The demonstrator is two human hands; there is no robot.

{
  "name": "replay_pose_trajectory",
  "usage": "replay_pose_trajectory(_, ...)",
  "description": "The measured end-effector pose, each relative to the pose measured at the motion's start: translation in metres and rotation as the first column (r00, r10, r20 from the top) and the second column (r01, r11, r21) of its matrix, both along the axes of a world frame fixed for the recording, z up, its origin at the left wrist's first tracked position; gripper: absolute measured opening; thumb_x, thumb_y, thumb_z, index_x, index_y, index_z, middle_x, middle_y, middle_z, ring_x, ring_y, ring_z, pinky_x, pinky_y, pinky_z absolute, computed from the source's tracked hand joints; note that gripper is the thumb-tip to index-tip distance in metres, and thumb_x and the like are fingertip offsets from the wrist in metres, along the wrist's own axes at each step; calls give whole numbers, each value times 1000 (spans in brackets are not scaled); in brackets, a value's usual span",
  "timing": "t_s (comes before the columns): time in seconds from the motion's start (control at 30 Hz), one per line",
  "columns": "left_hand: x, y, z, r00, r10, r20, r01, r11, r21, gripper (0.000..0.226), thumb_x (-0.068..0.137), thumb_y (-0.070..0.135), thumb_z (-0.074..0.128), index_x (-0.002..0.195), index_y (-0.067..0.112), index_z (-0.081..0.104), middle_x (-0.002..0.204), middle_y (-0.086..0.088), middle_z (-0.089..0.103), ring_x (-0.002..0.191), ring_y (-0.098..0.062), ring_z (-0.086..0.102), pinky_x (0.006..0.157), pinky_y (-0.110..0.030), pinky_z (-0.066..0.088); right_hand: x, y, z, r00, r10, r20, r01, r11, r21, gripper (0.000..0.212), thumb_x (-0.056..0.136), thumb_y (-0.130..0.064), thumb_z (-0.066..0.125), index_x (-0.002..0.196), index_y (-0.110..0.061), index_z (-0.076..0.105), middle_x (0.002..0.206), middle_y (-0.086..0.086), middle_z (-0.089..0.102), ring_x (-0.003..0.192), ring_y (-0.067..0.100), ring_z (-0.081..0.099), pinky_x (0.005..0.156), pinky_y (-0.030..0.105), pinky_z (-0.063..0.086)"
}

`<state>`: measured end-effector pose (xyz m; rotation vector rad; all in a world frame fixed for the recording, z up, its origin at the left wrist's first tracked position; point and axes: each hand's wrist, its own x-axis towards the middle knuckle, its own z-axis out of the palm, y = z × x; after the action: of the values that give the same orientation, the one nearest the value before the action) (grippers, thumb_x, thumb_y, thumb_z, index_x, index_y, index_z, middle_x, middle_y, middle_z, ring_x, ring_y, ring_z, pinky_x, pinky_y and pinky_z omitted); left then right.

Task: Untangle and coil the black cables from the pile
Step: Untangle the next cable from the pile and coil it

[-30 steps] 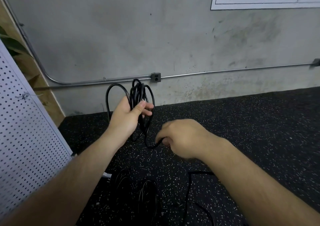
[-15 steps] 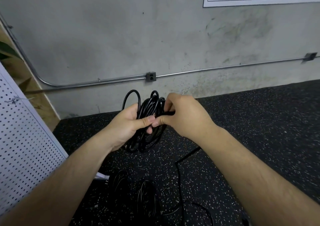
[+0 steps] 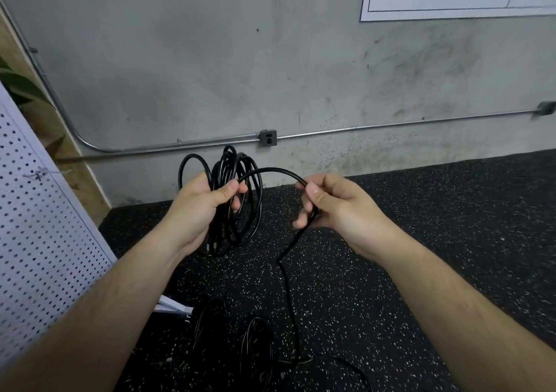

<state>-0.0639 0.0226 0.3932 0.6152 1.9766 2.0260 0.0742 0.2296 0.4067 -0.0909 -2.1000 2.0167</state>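
Head view: left hand (image 3: 204, 208) has its fingers curled round a coil (image 3: 228, 167) of black cable, thumb pressed across the front. Loops stand upright, rising above the knuckles and hanging below the palm. One strand (image 3: 272, 169) arches from under the left thumb over to the right hand (image 3: 334, 208), pinched there between thumb and curled fingers, then drops below them with a kink. Cable thin, round, glossy. More black cables (image 3: 255, 343) lie in loose rings below both wrists on speckled rubber flooring (image 3: 421, 211).

Left hand (image 3: 200, 205) grips coil (image 3: 237, 199); right hand (image 3: 337, 208) pinches strand (image 3: 270, 170)
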Motion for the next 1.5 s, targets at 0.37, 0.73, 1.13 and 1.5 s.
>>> replay_pose_trajectory(0.37, 26, 4, -2, 831, -533, 161, 490, 837, 243, 28, 85, 18, 69, 106, 3, 60, 78, -4, 50, 65, -18, 50, 67, -30, 46, -21, -8, 5, 951, -305, -52, 307, 952, 23, 18, 102, -10, 59, 96, -16, 75, 71, -5, 68, 58, 7, 65, 62, 47, 64)
replay_pose_trajectory(0.73, 15, 6, 7, 875, -467, 129, 374, 820, 432, 26, 86, 16, 68, 106, 6, 55, 76, 3, 49, 62, -12, 46, 65, -27, 49, -23, -6, -37, 950, -302, -78, 312, 919, 240, 40, 92, -55, 62, 117, -24, 63, 102, -11, 68, 93, 6, 64, 87, 26, 53)
replay_pose_trajectory(1.13, 15, 5, 19, 940, -315, 133, 226, 865, 448, 18, 102, 8, 37, 100, 13, 54, 75, 5, 48, 64, -11, 45, 70, -28, 46, -29, -29, -128, 920, -210, 330, -52, 770, 635, 44, 96, -33, 68, 129, -20, 41, 126, -1, 42, 110, 17, 51, 90, 30, 49)
replay_pose_trajectory(1.5, 9, -7, 19, 944, -293, 149, 194, 863, 467, 17, 102, 8, 38, 99, 12, 55, 75, 5, 49, 63, -10, 46, 70, -28, 45, -41, -45, -131, 915, -209, 344, -109, 695, 711, 53, 96, -31, 68, 137, -17, 38, 132, 4, 43, 116, 23, 52, 100, 38, 49)
